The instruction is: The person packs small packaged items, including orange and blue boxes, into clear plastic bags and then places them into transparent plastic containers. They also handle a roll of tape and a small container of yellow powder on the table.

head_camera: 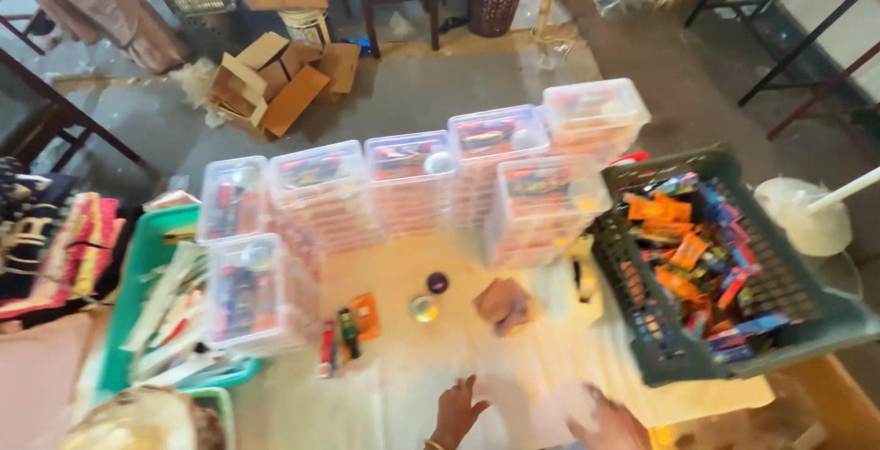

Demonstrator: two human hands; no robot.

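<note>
Cloth (513,367), pale yellow and spread over the floor, is what both of my hands hover over at the bottom edge of the view. Starting at the far left, I see a green tray (137,276) full of long white packets. Beside it stand clear plastic boxes (321,193) with lids, stacked in a row that runs toward the right. In front of them, on the cloth, lie a few small tubes (344,335), two round caps (429,296) and a piece of brown card (502,303). My left hand (456,413) is spread open with its fingers apart, grasping nothing. My right hand (610,424) is blurred, so I cannot tell whether it grips anything. On the right sits a dark green crate (807,322) holding orange and blue packets.
</note>
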